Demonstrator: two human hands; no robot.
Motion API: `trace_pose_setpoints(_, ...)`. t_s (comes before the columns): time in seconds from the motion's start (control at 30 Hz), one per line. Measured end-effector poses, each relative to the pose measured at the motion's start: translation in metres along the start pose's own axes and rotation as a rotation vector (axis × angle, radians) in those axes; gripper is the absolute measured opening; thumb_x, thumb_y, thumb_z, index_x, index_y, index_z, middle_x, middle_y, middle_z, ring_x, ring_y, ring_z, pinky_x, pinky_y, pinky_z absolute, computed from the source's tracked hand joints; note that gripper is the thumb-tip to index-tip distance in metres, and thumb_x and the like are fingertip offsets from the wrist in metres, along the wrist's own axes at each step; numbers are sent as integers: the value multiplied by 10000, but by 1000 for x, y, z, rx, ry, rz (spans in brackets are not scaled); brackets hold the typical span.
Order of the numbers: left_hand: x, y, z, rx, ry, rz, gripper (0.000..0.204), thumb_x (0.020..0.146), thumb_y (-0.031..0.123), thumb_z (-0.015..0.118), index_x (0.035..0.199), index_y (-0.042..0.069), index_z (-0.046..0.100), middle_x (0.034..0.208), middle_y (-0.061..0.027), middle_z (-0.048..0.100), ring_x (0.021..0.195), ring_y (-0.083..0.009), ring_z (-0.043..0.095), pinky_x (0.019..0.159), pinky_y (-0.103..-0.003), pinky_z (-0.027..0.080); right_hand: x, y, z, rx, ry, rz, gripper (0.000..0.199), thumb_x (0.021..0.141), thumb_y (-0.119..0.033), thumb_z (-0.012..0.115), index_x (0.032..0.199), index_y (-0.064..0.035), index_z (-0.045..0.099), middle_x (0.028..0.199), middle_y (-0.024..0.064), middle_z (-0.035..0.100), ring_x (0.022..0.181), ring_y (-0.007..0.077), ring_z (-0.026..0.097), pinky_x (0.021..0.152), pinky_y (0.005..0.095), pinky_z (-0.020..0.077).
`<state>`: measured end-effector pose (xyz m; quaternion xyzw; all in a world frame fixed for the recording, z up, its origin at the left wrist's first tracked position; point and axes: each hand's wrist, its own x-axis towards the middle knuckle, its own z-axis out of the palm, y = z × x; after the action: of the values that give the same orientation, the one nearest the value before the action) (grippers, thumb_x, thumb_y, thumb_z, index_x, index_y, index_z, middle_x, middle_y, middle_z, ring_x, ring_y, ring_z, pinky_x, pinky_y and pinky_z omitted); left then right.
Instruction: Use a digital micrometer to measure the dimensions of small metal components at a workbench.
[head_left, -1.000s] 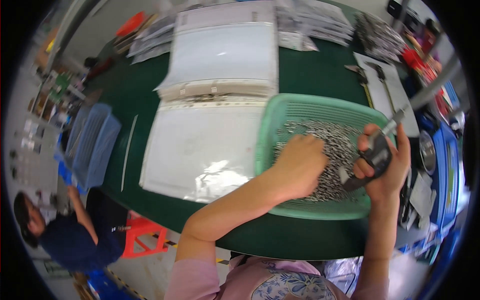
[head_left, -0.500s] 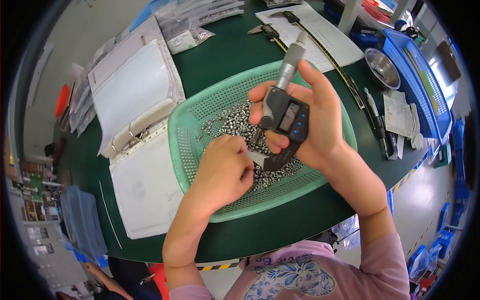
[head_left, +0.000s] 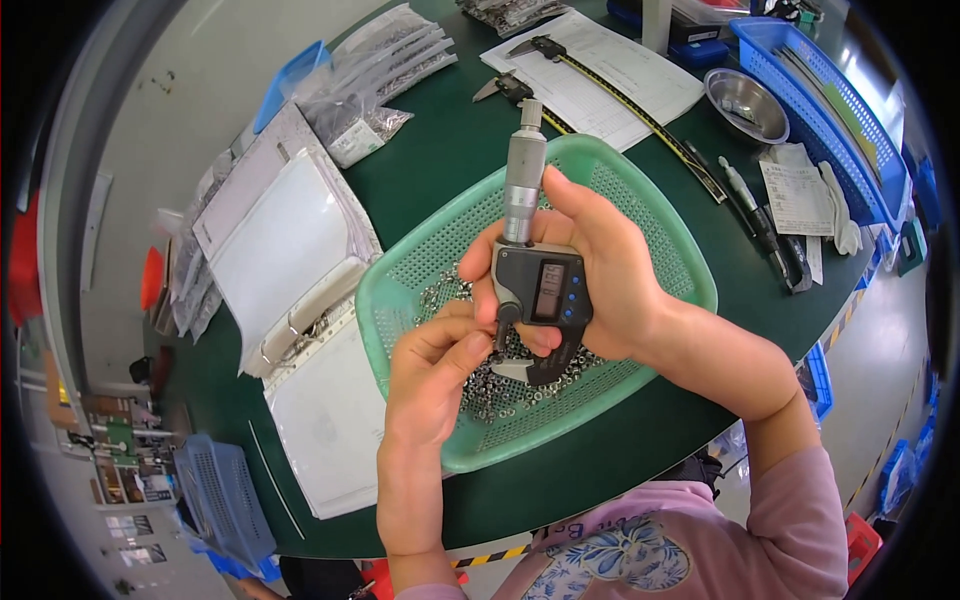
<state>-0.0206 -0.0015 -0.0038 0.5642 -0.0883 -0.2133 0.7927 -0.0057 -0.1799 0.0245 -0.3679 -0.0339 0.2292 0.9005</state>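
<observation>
My right hand [head_left: 610,270] is wrapped round a digital micrometer [head_left: 545,285], which stands nearly upright with its silver thimble at the top and its small screen facing me. My left hand [head_left: 435,375] is closed in a pinch right beside the measuring gap. Its thumb and forefinger hide whatever is between them. Below both hands sits a green perforated basket [head_left: 560,427]. Many small shiny metal nuts or rings [head_left: 505,405] lie in it, partly covered by the hands and the micrometer.
An open ring binder [head_left: 270,240] lies left of the basket, with bagged parts [head_left: 365,125] behind it. Calipers [head_left: 620,95] rest on papers at the back. A metal bowl [head_left: 747,105], a pen-like tool [head_left: 750,205] and a blue basket [head_left: 820,110] stand at the right.
My left hand has risen from over the nuts to the micrometer's jaws, fingers now pinched there. The micrometer has turned more upright in my right hand. The whole view has shifted.
</observation>
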Motion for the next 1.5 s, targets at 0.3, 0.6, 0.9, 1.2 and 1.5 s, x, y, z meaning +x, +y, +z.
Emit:
trace_pose_setpoints(0.3, 0, 0, -6, -31, -71, -56, 94, 780, 62, 596, 806, -26, 609, 931, -68, 521, 836, -144, 491, 759, -271, 386, 0, -1, 2, 17, -23, -4, 637, 844, -518, 212, 857, 21, 553, 669, 126, 572, 411, 145, 469, 397, 233, 381)
trace_pose_setpoints(0.6, -1, 4, -4, -9, -91, -40, 101, 781, 71, 594, 799, -28, 601, 919, -72, 519, 827, -149, 499, 757, -273, 389, 0, -2, 5, -59, -7, -39, 608, 826, -539, 319, 826, 23, 551, 646, 118, 570, 399, 132, 464, 374, 220, 372)
trace_pose_setpoints(0.9, -3, 0, -6, 48, -75, -33, 81, 768, 62, 584, 797, -12, 570, 919, -70, 515, 823, -136, 491, 754, -275, 384, 0, 0, 2, -43, -4, -28, 622, 832, -542, 314, 838, 34, 547, 642, 125, 577, 395, 139, 462, 374, 222, 368)
trace_pose_setpoints(1.2, -1, 7, -6, 97, -53, -53, 104, 741, 53, 610, 800, -30, 589, 897, -76, 530, 820, -148, 498, 761, -278, 382, 0, -2, 7, -130, 1, -46, 682, 859, -559, 197, 904, 29, 540, 663, 115, 575, 428, 132, 469, 393, 219, 362)
trace_pose_setpoints(1.5, 1, 4, -4, 41, -76, -53, 117, 761, 65, 604, 828, -31, 612, 941, -98, 545, 851, -164, 508, 794, -300, 389, 0, -2, 2, -19, -4, 1, 674, 835, -550, 227, 907, 45, 534, 656, 124, 575, 403, 141, 464, 372, 216, 361)
